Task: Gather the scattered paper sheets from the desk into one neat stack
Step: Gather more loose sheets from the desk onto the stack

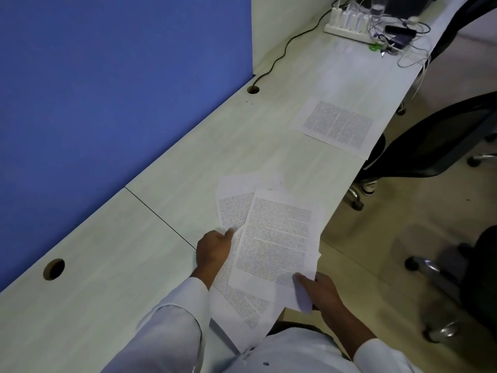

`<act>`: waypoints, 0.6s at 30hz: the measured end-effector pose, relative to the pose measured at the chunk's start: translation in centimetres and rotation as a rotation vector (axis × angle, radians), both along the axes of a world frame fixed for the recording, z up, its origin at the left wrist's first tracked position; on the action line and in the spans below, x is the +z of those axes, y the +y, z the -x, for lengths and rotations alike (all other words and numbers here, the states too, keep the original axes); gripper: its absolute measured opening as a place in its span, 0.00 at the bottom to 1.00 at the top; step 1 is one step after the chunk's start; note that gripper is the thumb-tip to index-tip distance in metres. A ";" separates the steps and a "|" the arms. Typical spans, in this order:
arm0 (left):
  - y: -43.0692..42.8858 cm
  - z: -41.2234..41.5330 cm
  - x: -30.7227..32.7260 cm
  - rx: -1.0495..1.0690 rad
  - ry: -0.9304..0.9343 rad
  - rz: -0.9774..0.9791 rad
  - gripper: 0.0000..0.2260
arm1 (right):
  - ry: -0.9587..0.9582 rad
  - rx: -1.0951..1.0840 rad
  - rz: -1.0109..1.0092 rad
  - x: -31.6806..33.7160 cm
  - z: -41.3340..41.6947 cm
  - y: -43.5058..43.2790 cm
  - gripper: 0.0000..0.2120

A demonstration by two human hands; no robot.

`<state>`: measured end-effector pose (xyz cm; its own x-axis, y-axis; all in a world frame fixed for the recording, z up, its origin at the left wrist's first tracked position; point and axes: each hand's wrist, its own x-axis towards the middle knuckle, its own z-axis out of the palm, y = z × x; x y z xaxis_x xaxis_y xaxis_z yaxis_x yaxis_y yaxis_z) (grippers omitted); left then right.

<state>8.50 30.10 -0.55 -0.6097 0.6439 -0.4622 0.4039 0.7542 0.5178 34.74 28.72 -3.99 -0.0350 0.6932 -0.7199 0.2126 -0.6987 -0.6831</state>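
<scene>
OK, mid-gather. Right grip point(324, 293) is clamped on the near-right corner of the top sheet point(277, 238), thumb on top, fingers under. Left grip point(213, 250) is curled at the bundle's left edge with its thumb on paper. It looks like a pinch on the lower sheets point(232, 208), but the exact contact is hard to make out.

The bundle is fanned, not squared: at least three sheets at different angles, near ends hanging past the near edge of the desk point(188, 162). One far sheet point(338, 126) lies flat and alone at the desk's right edge, well apart from the bundle and short of the power strip point(347, 21).

My read: collecting, alignment not done. Next, free one grip and reach far-right for the far sheet. It sits at the edge, so slide it off the lip or lift a corner. Then tap the edges on the desk to square the stack. Risk: the fan slipping under a one-hand hold.
</scene>
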 end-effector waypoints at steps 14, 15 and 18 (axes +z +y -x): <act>1.5 0.4 -0.1 0.214 -0.137 -0.303 0.12 | -0.272 0.042 -0.107 0.3 0.2 5.5 0.11; 1.6 0.4 -0.4 0.222 -0.105 -0.280 0.12 | -0.287 0.058 -0.123 0.3 0.1 5.9 0.11; 1.8 0.2 -0.7 0.244 -0.004 -0.198 0.09 | -0.357 0.162 -0.212 1.0 0.3 6.5 0.11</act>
<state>8.28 31.90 -1.29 -0.7558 0.5568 -0.3445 0.2215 0.7126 0.6657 34.48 35.20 -2.95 0.0693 0.8326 -0.5495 0.5563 -0.4895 -0.6715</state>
